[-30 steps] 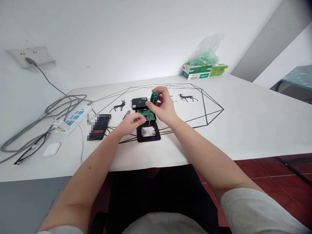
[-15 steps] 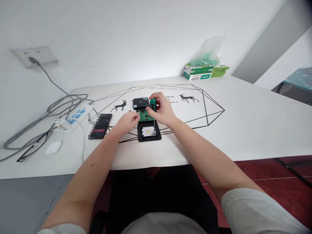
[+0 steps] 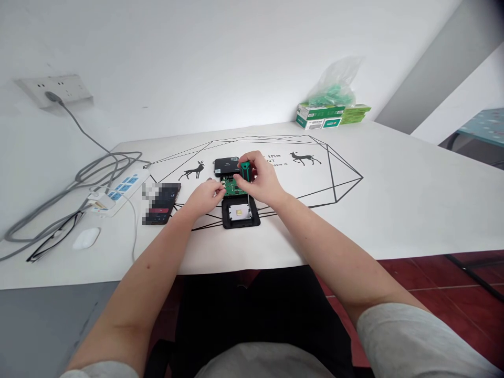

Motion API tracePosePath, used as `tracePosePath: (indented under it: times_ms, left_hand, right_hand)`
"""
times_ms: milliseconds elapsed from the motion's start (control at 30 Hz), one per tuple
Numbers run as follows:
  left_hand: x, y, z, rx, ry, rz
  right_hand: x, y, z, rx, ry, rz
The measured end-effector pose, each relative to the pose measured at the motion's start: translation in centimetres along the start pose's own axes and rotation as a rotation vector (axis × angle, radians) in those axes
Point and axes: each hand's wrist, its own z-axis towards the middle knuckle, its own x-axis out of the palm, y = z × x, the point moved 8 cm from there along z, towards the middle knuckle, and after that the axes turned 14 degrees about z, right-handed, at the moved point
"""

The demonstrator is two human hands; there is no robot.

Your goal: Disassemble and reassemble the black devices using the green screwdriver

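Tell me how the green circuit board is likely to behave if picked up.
The green circuit board looks flat and straight-edged, so it would probably feel stiff. The small parts on its face suggest it may be fragile if pressed there. Lying level, it seems unlikely to roll.

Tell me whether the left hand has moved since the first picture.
Yes: the left hand has shifted slightly left, nearer the phone, and is now at the left edge of the circuit board.

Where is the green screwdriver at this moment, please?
In the head view, the screwdriver is near the centre in the right hand, its tip at the right side of the nearer black cover.
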Motion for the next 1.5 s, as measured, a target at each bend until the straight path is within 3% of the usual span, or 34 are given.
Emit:
tracePosePath:
  times_ms: [167,333,667,833,933,1267,1400,1500]
  left_hand:
    - [0.1,0.5,0.1,-0.042,-0.005,0.038]
    - [-0.1,1.9,0.2,-0.167,-0.042,0.105]
    - [-0.7,3.5,0.0,-0.378,-0.054,0.157]
    - [-0.7,4.2,-0.4,-0.472,-0.051,0.165]
    - [-0.6,4.6,-0.4,-0.478,-0.065,0.155]
    - [-0.2,5.3,-0.4,-0.468,-0.101,0.152]
    - [-0.2,5.2,-0.3,-0.462,-0.087,0.165]
    - [-0.2,5.2,-0.3,-0.465,-0.085,0.166]
  right_hand:
    - [-0.7,1.4,0.0,-0.119,-0.05,0.026]
    - [-1.2,2.5,0.0,-0.229,-0.121,0.002]
    - [-0.4,-0.1,-0.4,0.02,-0.15,0.169]
    - [-0.5,1.8,-0.3,-0.106,-0.165,0.034]
    - [-0.6,2.7,-0.2,-0.193,-0.163,-0.016]
    - [-1.8,1.6,-0.1,-0.144,-0.236,-0.034]
    - [-1.5,0.9,0.0,-0.141,-0.25,0.081]
    - [-1.3,0.0,-0.1,-0.057,-0.261,0.169]
